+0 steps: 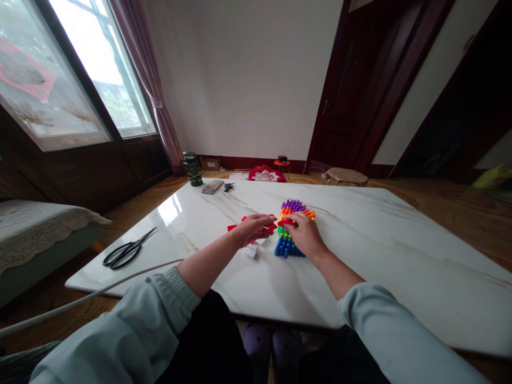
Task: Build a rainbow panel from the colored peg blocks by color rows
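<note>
My right hand (306,234) is closed, its fingertips pinching a small red piece (285,221). Facing it is my left hand (254,229), fingers stretched forward and curled over another red piece (272,228) beside the thumb. The exact kind of these pieces is too small to make out. Beneath and behind my right hand lies a block of coloured beads (288,247) in purple, orange, yellow, green and blue bands, partly covered by the hand. More red pieces (231,228) lie beyond my left hand, and white pieces (250,251) are just below it.
Black-handled scissors (127,251) lie at the left of the marble-patterned table (360,256). A pale cable (132,277) crosses its near left edge. Toward the far edge are a green camouflage flask (192,169), a phone (213,186) and keys (228,187). A stool (344,176) stands behind.
</note>
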Tool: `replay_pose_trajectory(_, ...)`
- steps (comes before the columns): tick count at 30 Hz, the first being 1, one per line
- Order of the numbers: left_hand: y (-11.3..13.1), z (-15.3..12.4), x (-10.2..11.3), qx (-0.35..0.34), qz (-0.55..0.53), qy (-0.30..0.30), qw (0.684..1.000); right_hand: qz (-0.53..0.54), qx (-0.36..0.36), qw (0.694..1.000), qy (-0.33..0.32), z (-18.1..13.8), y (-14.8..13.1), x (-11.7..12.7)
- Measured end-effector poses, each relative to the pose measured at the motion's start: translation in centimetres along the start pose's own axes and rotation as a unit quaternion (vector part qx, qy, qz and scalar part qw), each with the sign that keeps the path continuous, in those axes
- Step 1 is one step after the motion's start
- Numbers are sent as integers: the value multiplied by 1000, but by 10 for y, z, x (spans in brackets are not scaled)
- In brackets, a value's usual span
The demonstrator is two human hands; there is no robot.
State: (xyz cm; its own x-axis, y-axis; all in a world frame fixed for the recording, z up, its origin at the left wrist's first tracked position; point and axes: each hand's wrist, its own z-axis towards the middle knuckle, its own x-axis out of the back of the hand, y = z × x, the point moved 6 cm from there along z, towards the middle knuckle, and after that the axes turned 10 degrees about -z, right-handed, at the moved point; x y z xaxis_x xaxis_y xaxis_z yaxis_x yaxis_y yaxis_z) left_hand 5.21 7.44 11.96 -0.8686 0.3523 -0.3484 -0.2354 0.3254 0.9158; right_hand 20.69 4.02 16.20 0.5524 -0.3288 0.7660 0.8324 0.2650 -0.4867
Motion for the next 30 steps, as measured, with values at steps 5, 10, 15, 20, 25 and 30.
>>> replay_pose_trajectory(5, 3, 1, 14, -17, 16, 51, 998, -119, -31, 989, -78, -9, 26, 1)
replay_pose_trajectory(10, 1, 1, 16, -16, 36, 58, 998, -197, -33, 962, -184, -25, 48, -16)
replay_pose_trajectory(15, -2, 3, 15, -16, 55, 58, 997, -244, -20, 945, -218, -32, 48, -29)
replay_pose_trajectory(20, -6, 4, 14, -15, 76, 45, 996, -250, 7, 945, -211, -32, 47, -39)
replay_pose_trajectory(25, -9, 4, 10, -18, 112, 30, 993, -239, -6, 948, -211, -29, 50, -35)
replay_pose_trajectory(30, -9, 6, 2, -48, 183, 20, 982, -182, -27, 973, -142, -19, 37, -16)
